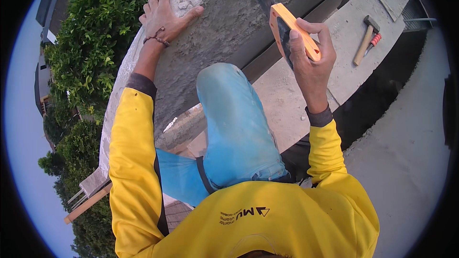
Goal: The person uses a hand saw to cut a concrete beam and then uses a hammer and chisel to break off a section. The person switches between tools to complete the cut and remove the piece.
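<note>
- The left hand (162, 15) is laid on the far left edge of a rough concrete wall (205, 33), thumb spread toward the right; it is unclenched and grips no tool. Its arm reaches far forward, nearly straight, with a dark braided bracelet (157, 39) at the wrist.
- The right hand (313, 59) grasps the orange-and-black handle of a handsaw (281, 14), thumb and fingers on either side; the elbow is bent, the forearm pointing away from the body.
- The handsaw is far and right of centre, its dark blade running far-left in front of the wall.
- A wooden-handled hammer (364, 45) lies on a grey board (287, 91) at far right, just beside a red-gripped tool (376, 39).
- Dark lettering and a triangular emblem, upside down here, mark the chest of the yellow shirt (296, 210), at the near side.
</note>
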`<state>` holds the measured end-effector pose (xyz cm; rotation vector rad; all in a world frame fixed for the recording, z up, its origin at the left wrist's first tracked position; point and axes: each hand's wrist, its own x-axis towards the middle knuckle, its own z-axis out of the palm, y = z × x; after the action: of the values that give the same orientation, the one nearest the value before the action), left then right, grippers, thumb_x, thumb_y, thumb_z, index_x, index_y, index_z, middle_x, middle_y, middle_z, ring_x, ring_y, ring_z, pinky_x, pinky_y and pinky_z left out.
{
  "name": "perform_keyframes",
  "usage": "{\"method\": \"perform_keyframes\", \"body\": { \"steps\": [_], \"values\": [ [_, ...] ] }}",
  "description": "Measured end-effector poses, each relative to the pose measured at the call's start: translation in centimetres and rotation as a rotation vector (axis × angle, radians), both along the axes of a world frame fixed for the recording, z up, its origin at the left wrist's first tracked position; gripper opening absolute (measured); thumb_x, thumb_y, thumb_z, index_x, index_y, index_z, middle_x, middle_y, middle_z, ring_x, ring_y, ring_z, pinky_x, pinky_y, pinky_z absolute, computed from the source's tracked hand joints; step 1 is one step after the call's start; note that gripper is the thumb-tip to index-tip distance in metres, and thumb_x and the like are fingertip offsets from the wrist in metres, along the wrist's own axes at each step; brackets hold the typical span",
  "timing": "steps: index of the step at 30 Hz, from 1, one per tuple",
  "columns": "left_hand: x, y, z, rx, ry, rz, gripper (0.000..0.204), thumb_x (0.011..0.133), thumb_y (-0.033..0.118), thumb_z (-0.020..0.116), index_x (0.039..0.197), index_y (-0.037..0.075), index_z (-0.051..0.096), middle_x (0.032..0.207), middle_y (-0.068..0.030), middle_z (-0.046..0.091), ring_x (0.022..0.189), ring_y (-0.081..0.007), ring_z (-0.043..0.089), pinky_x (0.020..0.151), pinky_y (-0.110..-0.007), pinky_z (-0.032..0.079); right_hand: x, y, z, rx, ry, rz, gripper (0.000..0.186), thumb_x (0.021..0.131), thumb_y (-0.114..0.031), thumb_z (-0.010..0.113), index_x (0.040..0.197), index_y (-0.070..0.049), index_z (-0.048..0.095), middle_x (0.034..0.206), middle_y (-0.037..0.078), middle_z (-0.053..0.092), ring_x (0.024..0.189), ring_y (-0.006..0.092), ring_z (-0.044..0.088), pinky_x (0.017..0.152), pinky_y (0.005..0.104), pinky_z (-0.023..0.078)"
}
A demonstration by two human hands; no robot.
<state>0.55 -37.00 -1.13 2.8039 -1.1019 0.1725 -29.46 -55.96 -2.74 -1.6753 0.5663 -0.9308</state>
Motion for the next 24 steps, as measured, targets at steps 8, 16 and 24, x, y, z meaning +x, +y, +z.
{"method": "perform_keyframes", "body": {
  "steps": [8, 16, 24],
  "values": [
    [4.4, 0.0, -1.4, -0.393, 0.306, 0.249, 0.061, 0.109, 0.06, 0.035, 0.137, 0.018, 0.071, 0.134, -0.0119, 0.072, 0.13, -0.0335, 0.063, 0.117, -0.057, 0.029, 0.2, 3.0, -1.0, 0.106, -0.059, -0.015, 0.031, 0.104, -0.024, 0.073, 0.12, 0.0, 0.064, 0.11, 0.01, 0.067, 0.095, 0.0126, 0.067, 0.076, 0.0248, 0.055],
    [2.4, -0.1, -0.7, -0.347, 0.189, 0.2, 0.063, 0.099, 0.066, 0.055, 0.133, 0.016, 0.074, 0.135, -0.0162, 0.072, 0.128, -0.0344, 0.065, 0.115, -0.055, 0.036, -2.4, 4.8, -0.8, 0.068, -0.103, -0.136, 0.024, 0.102, -0.013, 0.072, 0.121, -0.001, 0.065, 0.113, 0.009, 0.069, 0.094, 0.0144, 0.068, 0.076, 0.0269, 0.056],
    [2.9, 0.2, -1.2, -0.598, 0.208, 0.216, 0.033, 0.102, 0.035, 0.06, 0.123, 0.018, 0.079, 0.121, -0.0166, 0.073, 0.112, -0.0329, 0.07, 0.104, -0.045, 0.05, -13.4, 6.3, -8.4, -0.462, 0.32, -0.251, 0.02, 0.094, 0.006, 0.07, 0.111, -0.005, 0.069, 0.094, 0.012, 0.072, 0.076, 0.0272, 0.071, 0.069, 0.0344, 0.055]
  ]
}}
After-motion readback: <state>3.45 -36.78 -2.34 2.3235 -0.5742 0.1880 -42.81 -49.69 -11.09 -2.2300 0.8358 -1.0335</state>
